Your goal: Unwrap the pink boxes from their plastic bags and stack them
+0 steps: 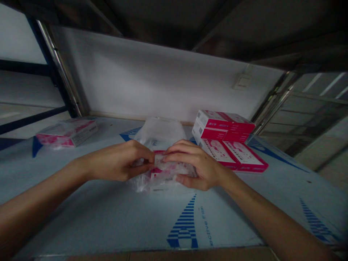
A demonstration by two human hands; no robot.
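A pink and white box [156, 170] inside a clear plastic bag [141, 183] lies on the film-covered surface in front of me. With thumb and fingers pinched, my left hand [122, 161] grips the loose plastic at the box's left side. Over the right part of the box curves my right hand [199, 165], fingers on top and thumb at the near side, holding it through the plastic. Both hands partly hide the box. Directly behind it lies a stack of clear plastic bags [163, 128].
Several pink and white boxes [227, 127] are piled at the back right. Another box in plastic [67, 132] lies at the far left. A dark shelf [174, 21] hangs low overhead, with metal posts at either side. A wall switch [243, 82] is at the back.
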